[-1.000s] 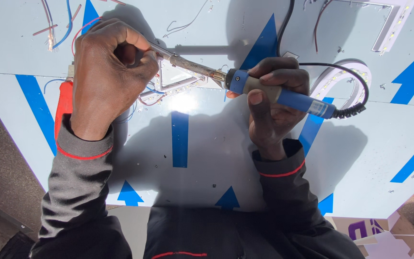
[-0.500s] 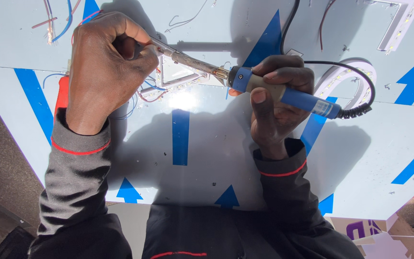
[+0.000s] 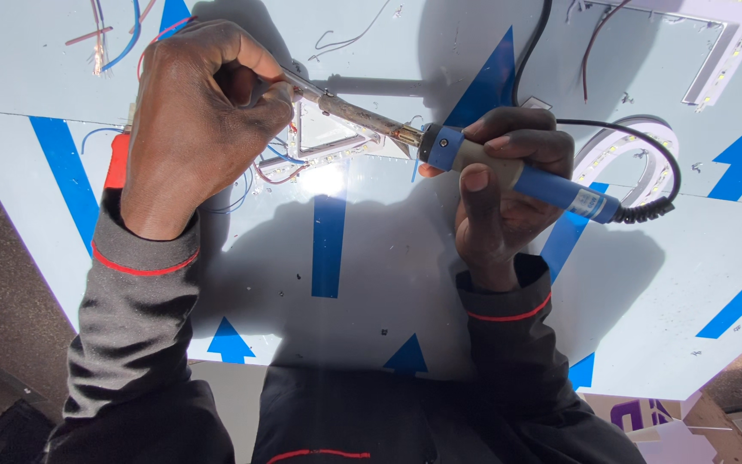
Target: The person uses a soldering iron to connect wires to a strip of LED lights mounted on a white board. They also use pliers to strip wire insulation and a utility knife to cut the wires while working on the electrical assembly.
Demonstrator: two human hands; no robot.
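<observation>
My right hand (image 3: 500, 185) grips a soldering iron (image 3: 517, 172) by its blue and grey handle. Its metal shaft points left, toward my left hand (image 3: 195, 107). That hand is closed in a fist over the iron's tip, and what it holds is hidden by the fingers. Under the tip lies a small white LED module (image 3: 324, 133) with thin red and blue wires (image 3: 272, 167) running off it. Everything rests on a white sheet with blue arrows (image 3: 328, 245).
A black cord (image 3: 646, 137) curls from the iron's handle up and off the top edge. White LED strip letters (image 3: 714, 60) lie at the upper right. A red-handled tool (image 3: 116, 159) sits beside my left wrist. Loose wires (image 3: 109, 34) lie at the upper left.
Both hands and the iron have shifted slightly upward in the view. The grips are the same.
</observation>
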